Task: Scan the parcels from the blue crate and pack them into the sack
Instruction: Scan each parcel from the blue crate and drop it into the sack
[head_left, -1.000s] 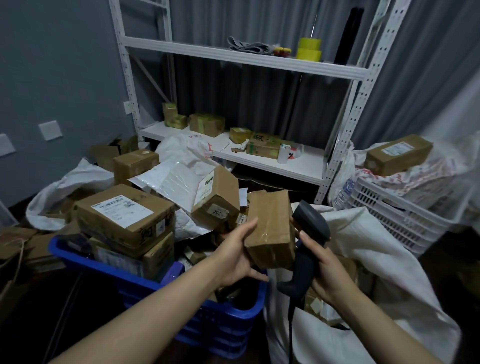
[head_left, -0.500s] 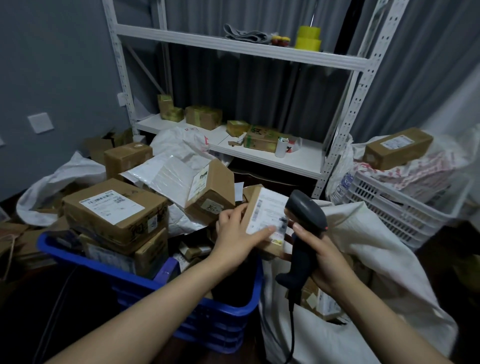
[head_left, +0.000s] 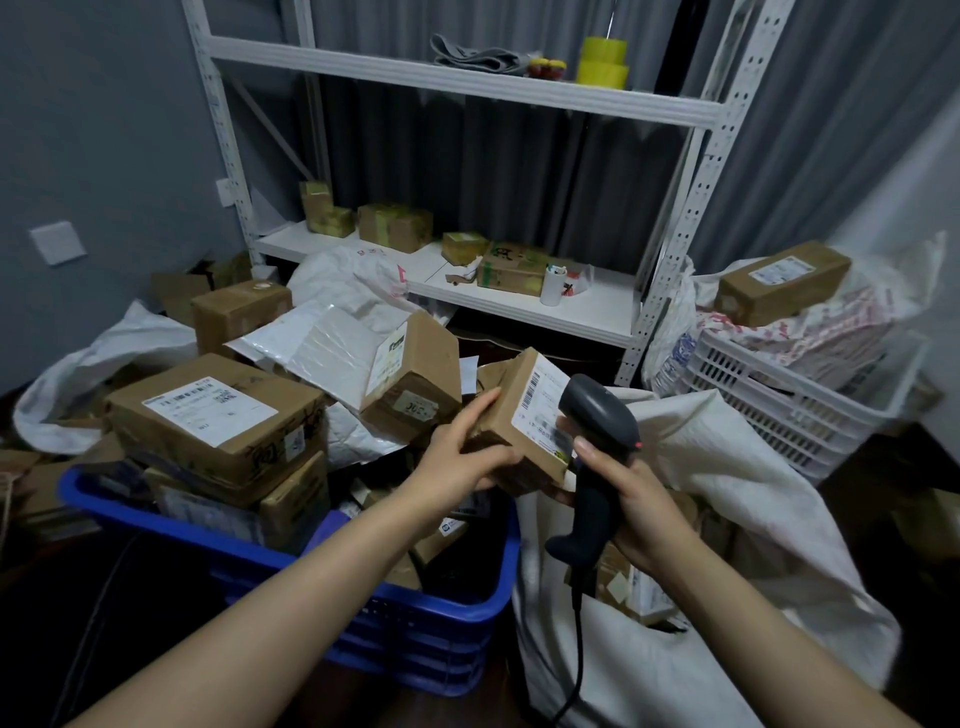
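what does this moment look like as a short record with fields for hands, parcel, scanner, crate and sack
left hand: grips a small brown parcel above the crate's right end
right hand: holds the black scanner by its handle
label: on the parcel face turned toward the scanner head, close beside it
blue crate: piled with cardboard parcels
sack: white, open right of the crate, parcels inside
step: scanning; held parcel not yet in the sack

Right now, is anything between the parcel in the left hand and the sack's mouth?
Yes: the scanner, gripped in the right hand, hangs right beside the parcel, over the open mouth of the sack. Nothing else visible blocks the drop; other parcels already lie inside.
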